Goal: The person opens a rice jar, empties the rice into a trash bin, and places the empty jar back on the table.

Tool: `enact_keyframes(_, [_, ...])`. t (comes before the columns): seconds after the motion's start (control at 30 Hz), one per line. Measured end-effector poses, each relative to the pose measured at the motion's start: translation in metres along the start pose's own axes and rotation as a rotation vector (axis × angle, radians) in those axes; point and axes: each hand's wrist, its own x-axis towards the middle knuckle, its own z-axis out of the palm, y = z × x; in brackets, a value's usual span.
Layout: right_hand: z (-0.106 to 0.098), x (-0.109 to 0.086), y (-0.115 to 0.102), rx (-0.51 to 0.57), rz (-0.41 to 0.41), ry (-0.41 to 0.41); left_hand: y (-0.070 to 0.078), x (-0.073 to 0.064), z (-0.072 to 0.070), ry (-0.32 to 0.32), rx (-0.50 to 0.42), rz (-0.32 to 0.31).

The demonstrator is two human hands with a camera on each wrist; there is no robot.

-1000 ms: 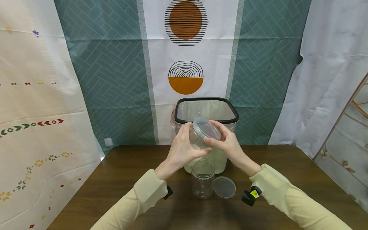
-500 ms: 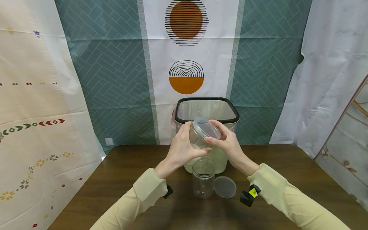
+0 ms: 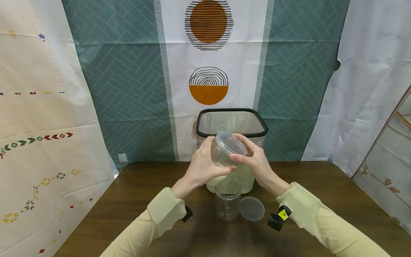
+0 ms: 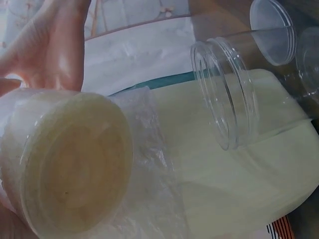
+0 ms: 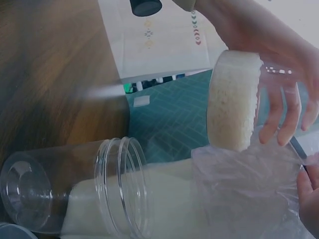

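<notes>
In the head view, a clear plastic jar (image 3: 219,157) is held up and tilted in front of the bin. My left hand (image 3: 202,162) grips it round the side, with the thumb underneath. My right hand (image 3: 253,159) pinches the edge of the clear screw lid (image 3: 232,143), which sits on the jar's mouth. A pale grainy layer (image 5: 233,102) lies in the bottom of the jar, seen through its wall in the right wrist view. Below the hands, a second clear jar (image 3: 227,205) stands upright without a lid. Another lid (image 3: 252,208) lies flat beside it.
A pale bin (image 3: 245,178) with a black rim and a plastic liner stands behind the hands on the dark wooden table (image 3: 141,200). A patterned curtain (image 3: 128,89) hangs behind it. White cloths hang at both sides.
Both hands keep their grip on the jar and its lid. The whole view shifts very slightly; the things on the table stay in place.
</notes>
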Motion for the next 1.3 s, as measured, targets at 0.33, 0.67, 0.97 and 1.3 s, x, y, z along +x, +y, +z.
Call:
enact_keyframes(0.33, [-0.005, 0.002, 0.004, 0.070, -0.039, -0.108, -0.002, 0.002, -0.007, -0.134, -0.133, -0.053])
enact_keyframes(0.67, [-0.011, 0.004, 0.002, 0.161, -0.024, -0.242, 0.000, 0.001, -0.013, -0.249, -0.219, -0.116])
enact_keyframes(0.97, [-0.016, 0.005, 0.000, 0.183, 0.005, -0.360, -0.002, -0.001, -0.016, -0.327, -0.279, -0.123])
enact_keyframes(1.3, [-0.016, 0.005, -0.002, 0.088, 0.005, -0.390, -0.004, -0.002, -0.012, -0.248, -0.197, -0.055])
